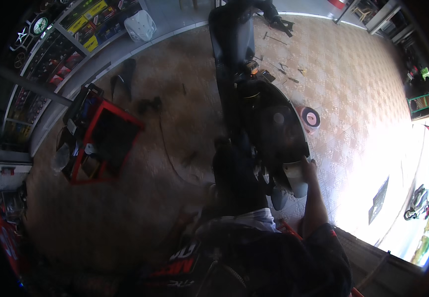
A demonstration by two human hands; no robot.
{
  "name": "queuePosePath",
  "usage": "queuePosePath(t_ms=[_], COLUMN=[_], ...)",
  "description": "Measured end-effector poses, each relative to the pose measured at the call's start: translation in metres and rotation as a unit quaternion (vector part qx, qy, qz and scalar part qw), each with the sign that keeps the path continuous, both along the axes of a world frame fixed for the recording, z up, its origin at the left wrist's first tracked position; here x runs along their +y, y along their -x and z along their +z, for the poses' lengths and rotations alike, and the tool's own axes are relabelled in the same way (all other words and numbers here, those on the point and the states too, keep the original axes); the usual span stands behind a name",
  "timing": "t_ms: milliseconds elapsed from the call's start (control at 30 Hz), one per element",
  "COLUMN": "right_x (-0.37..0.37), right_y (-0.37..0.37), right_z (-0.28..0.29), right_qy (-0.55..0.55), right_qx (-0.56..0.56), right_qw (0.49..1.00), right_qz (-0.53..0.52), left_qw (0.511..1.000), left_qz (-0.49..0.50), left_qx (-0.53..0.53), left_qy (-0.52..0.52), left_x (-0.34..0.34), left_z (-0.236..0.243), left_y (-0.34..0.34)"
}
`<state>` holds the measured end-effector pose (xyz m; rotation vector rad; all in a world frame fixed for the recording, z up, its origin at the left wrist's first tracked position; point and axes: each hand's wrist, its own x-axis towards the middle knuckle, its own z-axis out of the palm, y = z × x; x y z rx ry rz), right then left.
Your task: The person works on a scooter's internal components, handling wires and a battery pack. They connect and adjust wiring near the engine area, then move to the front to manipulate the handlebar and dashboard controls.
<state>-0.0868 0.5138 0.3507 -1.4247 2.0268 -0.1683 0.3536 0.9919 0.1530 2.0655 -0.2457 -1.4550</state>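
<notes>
A dark scooter stands in front of me, its front end pointing away. My right hand is at the scooter's tail, fingers closed round its rear edge beside a pale rounded part. The palm side of that hand is hidden. My right forearm reaches forward from a dark short sleeve. I cannot make out my left hand; the area left of my legs is in deep shadow. A roll of tape is on the floor just right of the scooter.
Several hand tools lie on the tiled floor, right of the scooter's front. A red-framed cart stands at left, with a thin cable on the floor nearby. Shelves of boxed goods line the far left. A motorcycle is outside at right.
</notes>
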Motion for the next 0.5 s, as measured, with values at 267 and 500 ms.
queuePosePath(t_ms=[267,500], right_x=[-0.005,0.007], right_y=[0.013,0.025], right_z=[-0.018,0.008], right_qy=[-0.028,-0.048], right_qx=[0.085,0.089], right_qw=[0.984,0.961], right_qz=[0.151,0.259], left_qw=[0.981,0.901], left_qz=[-0.193,-0.397], left_qx=[-0.005,-0.166], left_qy=[-0.02,0.048], left_x=[-0.016,0.006], left_z=[0.04,-0.021], left_y=[-0.017,-0.027])
